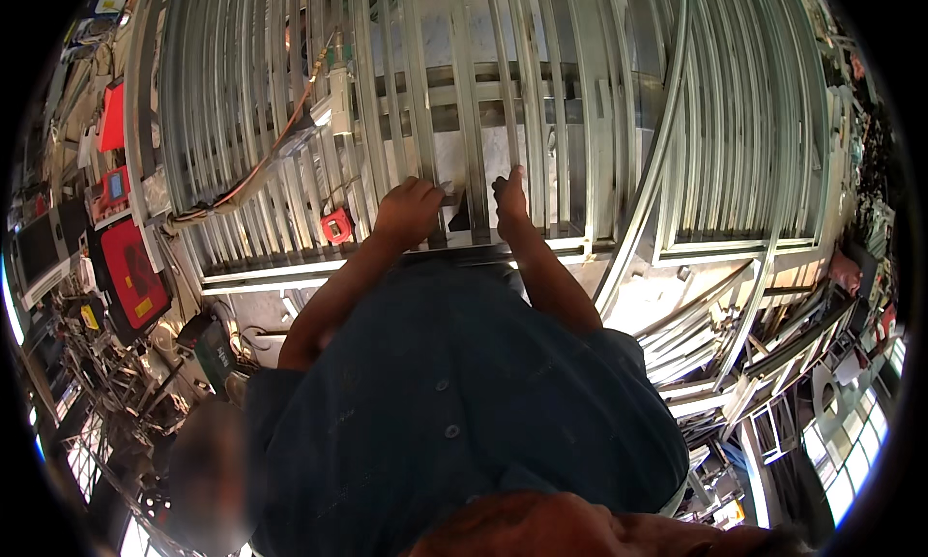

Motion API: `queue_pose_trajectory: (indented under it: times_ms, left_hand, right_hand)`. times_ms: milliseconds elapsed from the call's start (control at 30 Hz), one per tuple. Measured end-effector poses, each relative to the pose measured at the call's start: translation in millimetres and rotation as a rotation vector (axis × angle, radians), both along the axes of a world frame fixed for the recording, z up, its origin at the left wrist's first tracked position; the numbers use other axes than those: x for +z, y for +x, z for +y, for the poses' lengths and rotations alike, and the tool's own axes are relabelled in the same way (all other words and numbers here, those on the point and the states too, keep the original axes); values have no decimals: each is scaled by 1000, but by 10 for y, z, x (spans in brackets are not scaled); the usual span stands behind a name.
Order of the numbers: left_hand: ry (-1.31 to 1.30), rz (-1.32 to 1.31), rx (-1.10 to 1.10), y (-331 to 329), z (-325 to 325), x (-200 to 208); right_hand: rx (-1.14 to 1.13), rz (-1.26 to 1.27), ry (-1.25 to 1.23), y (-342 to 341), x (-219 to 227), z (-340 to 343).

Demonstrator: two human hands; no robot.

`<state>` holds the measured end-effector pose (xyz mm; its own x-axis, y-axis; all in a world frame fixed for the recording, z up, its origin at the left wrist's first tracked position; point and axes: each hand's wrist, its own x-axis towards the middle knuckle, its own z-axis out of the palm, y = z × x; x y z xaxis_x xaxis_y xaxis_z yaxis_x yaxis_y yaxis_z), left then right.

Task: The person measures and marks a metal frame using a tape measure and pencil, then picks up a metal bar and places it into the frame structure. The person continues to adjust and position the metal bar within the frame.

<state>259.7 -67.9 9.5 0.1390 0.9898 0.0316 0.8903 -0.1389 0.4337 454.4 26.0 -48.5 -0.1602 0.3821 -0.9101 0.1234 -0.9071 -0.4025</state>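
Observation:
Long silver metal bars lie side by side in a frame in front of me. My left hand [411,212] is closed over one metal bar [418,102] near its near end, fingers curled. My right hand [513,209] is at the near end of a narrower metal bar [506,83], with fingers on both sides of it. Between my hands is a dark triangular patch [466,212], too shadowed to make out. A red tape measure [336,225] rests on the bars left of my left hand.
A tool with an orange hose [338,98] lies across the bars at the left. Red-and-black equipment [132,272] stands on the far left. Another barred frame [744,151] is on the right, with a long curved tube [667,141] before it. Metal offcuts [691,344] are piled at lower right.

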Motion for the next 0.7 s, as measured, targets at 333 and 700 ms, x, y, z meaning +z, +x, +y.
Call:
queue_pose_trajectory:
  times_ms: [333, 700]
  left_hand:
    - [-63, -37, 96, -87, -50, 260]
    - [-417, -246, 494, 69, 62, 619]
  right_hand:
    - [139, 20, 249, 109, -365, -384]
    - [573, -70, 523, 337, -502, -383]
